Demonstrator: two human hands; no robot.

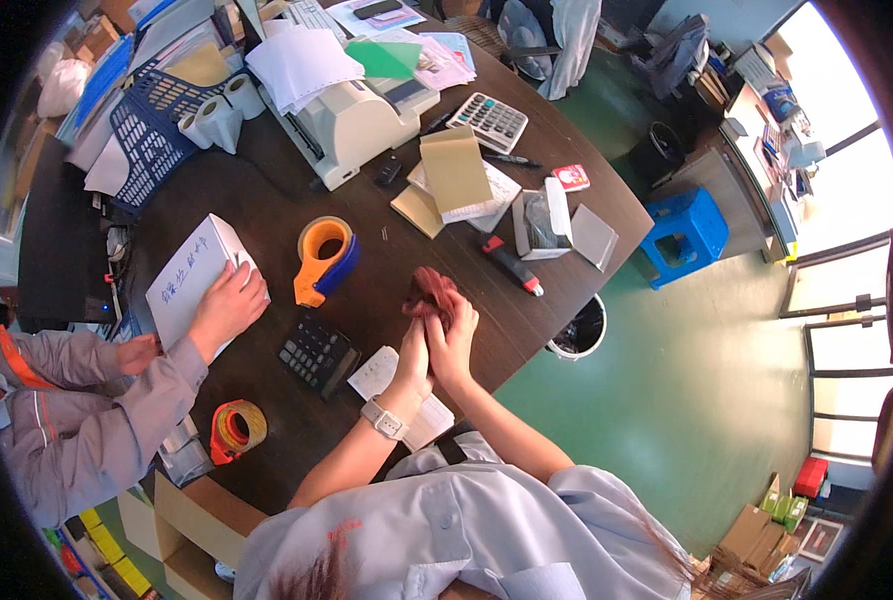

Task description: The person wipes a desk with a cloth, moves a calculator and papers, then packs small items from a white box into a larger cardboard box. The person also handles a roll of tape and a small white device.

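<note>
My left hand, with a pale watch on its wrist, is pressed against my right hand near the desk's front edge. A crumpled reddish-brown cloth bulges out above the fingers, held between both hands. Part of it is hidden by the palms. Under my left forearm lies an open notebook. To the left of it rests a black calculator. An orange and blue tape dispenser stands farther up the desk, and a black and red utility knife lies to the upper right of the cloth.
A co-worker's hand rests on a white box with handwriting. An orange-red tape dispenser sits nearer. Farther back are a printer, a white calculator, notepads and a small open box. A bin stands beside the desk.
</note>
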